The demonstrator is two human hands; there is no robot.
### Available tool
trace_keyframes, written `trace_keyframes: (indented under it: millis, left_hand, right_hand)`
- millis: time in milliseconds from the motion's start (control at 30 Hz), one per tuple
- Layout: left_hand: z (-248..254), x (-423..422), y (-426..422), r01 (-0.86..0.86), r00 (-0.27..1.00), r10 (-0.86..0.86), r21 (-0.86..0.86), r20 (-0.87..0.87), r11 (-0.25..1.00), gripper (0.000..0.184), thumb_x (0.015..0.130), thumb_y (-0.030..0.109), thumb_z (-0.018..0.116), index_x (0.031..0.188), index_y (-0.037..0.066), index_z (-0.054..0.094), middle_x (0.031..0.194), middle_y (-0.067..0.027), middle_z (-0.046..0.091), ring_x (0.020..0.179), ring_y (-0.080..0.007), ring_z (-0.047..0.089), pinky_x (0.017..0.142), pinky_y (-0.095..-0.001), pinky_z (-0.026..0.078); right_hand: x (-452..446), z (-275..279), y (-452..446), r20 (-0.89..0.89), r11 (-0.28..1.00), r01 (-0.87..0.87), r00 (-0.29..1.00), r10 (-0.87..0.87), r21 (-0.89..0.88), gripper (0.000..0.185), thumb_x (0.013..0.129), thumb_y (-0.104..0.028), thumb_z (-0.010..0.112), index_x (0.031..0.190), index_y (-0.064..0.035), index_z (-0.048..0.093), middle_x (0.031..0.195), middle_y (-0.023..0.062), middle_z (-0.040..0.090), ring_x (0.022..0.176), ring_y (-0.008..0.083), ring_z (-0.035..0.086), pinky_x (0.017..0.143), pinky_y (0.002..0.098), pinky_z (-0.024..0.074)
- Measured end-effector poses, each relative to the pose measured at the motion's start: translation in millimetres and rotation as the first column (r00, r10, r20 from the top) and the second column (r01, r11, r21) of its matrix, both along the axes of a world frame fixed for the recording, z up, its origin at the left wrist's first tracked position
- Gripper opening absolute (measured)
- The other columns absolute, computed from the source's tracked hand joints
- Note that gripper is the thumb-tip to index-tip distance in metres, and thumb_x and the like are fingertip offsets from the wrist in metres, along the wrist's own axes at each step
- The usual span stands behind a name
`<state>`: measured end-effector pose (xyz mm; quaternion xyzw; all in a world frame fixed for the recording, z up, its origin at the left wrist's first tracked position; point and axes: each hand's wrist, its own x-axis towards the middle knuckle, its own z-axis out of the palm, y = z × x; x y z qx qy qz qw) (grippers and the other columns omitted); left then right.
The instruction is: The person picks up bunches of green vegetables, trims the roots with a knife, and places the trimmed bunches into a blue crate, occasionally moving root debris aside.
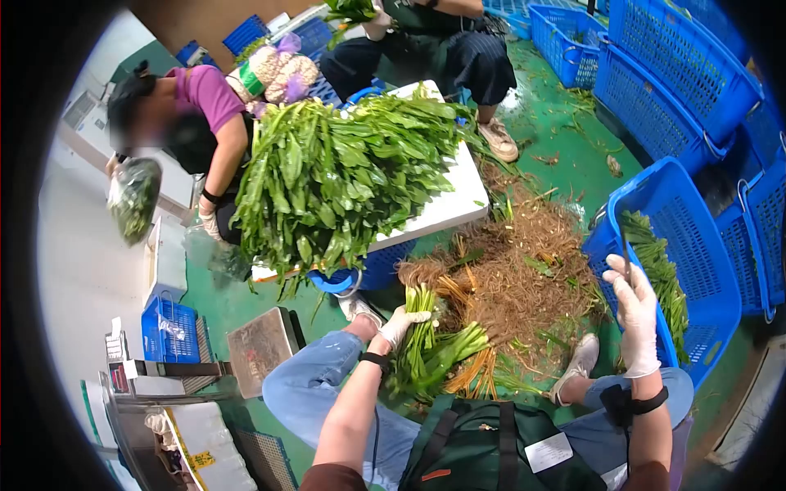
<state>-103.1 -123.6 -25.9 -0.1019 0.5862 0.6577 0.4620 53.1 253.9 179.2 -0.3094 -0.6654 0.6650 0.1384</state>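
Note:
My left hand (401,325), in a white glove, is closed around the stems of a bunch of leafy greens (422,315). The bunch's brown roots point away from me, and its leaves hang toward my lap. On the right, my gloved right hand (634,319) is raised beside a blue crate and closed on a thin, dark knife (626,245), its narrow blade pointing up. More loose greens (450,352) lie just right of my left hand. A heap of cut brown roots (524,262) covers the floor between my feet.
A white board (467,188) carries a large pile of long green leaves (344,164). A blue crate (712,270) holding greens stands at my right, near stacked crates (679,65). Two co-workers are across and at left, one with a filled plastic bag (135,200). A flat scale (262,348) sits left.

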Motion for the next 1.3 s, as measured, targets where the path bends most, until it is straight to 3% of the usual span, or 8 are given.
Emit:
trace_keyframes:
  millis: [433, 500, 800, 867, 1000, 1100, 1233, 1300]
  left_hand:
    - [151.5, 59.6, 84.0, 0.538, 0.826, -0.509, 0.068, -0.243, 0.840, 0.045, 0.080, 0.020, 0.077, 0.118, 0.004, 0.059, 0.102, -0.0034, 0.067, 0.091, -0.0113, 0.062, 0.082, -0.0276, 0.050]
    - [153.0, 75.9, 101.9, 0.540, 0.839, -0.515, 0.148, -0.173, 0.829, 0.048, 0.078, 0.017, 0.080, 0.119, 0.004, 0.060, 0.104, -0.0035, 0.067, 0.094, -0.0106, 0.062, 0.083, -0.0280, 0.050]
    - [136.9, 78.3, 131.4, 0.374, 0.926, -0.340, 0.285, -0.163, 0.883, 0.046, 0.075, 0.013, 0.080, 0.116, 0.003, 0.059, 0.101, -0.0041, 0.067, 0.091, -0.0141, 0.063, 0.081, -0.0308, 0.052]
    - [148.7, 75.5, 131.9, 0.276, 0.942, -0.331, 0.435, 0.054, 0.857, 0.036, 0.081, 0.012, 0.073, 0.112, 0.003, 0.059, 0.098, -0.0102, 0.069, 0.085, -0.0195, 0.066, 0.078, -0.0355, 0.055]
    - [130.2, 59.6, 118.6, 0.145, 0.955, -0.230, 0.381, 0.188, 0.913, 0.024, 0.084, 0.010, 0.070, 0.105, 0.003, 0.060, 0.092, -0.0122, 0.070, 0.074, -0.0211, 0.068, 0.068, -0.0361, 0.057]
    - [128.3, 54.6, 114.9, 0.166, 0.956, -0.230, 0.311, 0.182, 0.936, 0.025, 0.086, 0.012, 0.069, 0.108, 0.005, 0.059, 0.089, -0.0114, 0.070, 0.067, -0.0192, 0.066, 0.061, -0.0310, 0.056]
    - [138.4, 58.6, 113.5, 0.146, 0.939, -0.238, 0.336, 0.250, 0.931, 0.028, 0.086, 0.016, 0.070, 0.110, 0.005, 0.059, 0.095, -0.0125, 0.070, 0.072, -0.0186, 0.067, 0.065, -0.0294, 0.057]
    - [141.7, 62.0, 117.5, 0.185, 0.948, -0.258, 0.335, 0.187, 0.924, 0.030, 0.086, 0.017, 0.071, 0.111, 0.005, 0.059, 0.097, -0.0128, 0.070, 0.075, -0.0187, 0.068, 0.067, -0.0294, 0.057]
  right_hand:
    - [-5.9, -17.0, -95.5, -0.088, 0.865, -0.415, 0.886, 0.454, 0.281, 0.104, 0.070, -0.019, 0.084, 0.151, -0.0045, 0.020, 0.152, 0.0153, 0.033, 0.139, 0.0233, 0.034, 0.111, 0.0340, 0.0311]
    - [-12.5, -35.6, -101.8, -0.195, 0.897, -0.374, 0.922, 0.334, -0.235, 0.100, 0.070, -0.027, 0.086, 0.145, 0.0065, 0.030, 0.134, 0.0160, 0.054, 0.121, 0.0196, 0.051, 0.104, 0.0302, 0.0395]
    - [-25.6, -21.3, -103.5, -0.126, 0.884, -0.063, 0.992, 0.004, -0.464, 0.040, 0.082, -0.007, 0.072, 0.118, -0.0004, 0.056, 0.103, 0.0057, 0.064, 0.088, 0.0110, 0.060, 0.081, 0.0259, 0.0496]
    - [-23.1, -18.4, -80.7, -0.124, 0.983, -0.137, 0.981, 0.152, 0.119, 0.031, 0.092, -0.021, 0.062, 0.117, -0.0028, 0.058, 0.105, 0.0034, 0.062, 0.094, 0.0112, 0.055, 0.085, 0.0282, 0.0453]
    - [-8.3, -25.4, -50.7, -0.074, 0.952, -0.063, 0.993, 0.089, 0.298, 0.027, 0.095, -0.017, 0.054, 0.117, -0.0013, 0.059, 0.093, 0.0054, 0.066, 0.084, 0.0147, 0.060, 0.079, 0.0283, 0.0480]
    - [8.7, -31.7, -53.9, -0.013, 0.630, -0.271, 0.913, 0.408, 0.728, 0.023, 0.093, -0.009, 0.053, 0.114, -0.0016, 0.060, 0.099, 0.0124, 0.070, 0.070, 0.0213, 0.067, 0.067, 0.0300, 0.0545]
    - [20.6, -44.5, -63.2, 0.051, 0.517, -0.307, 0.891, 0.451, 0.799, 0.023, 0.090, -0.009, 0.062, 0.111, -0.0032, 0.059, 0.094, 0.0120, 0.070, 0.078, 0.0213, 0.070, 0.067, 0.0311, 0.0546]
    - [17.8, -39.7, -75.7, -0.021, 0.914, -0.283, 0.953, 0.301, 0.290, 0.025, 0.089, -0.010, 0.065, 0.112, -0.0020, 0.059, 0.087, 0.0066, 0.068, 0.075, 0.0112, 0.065, 0.065, 0.0270, 0.0518]
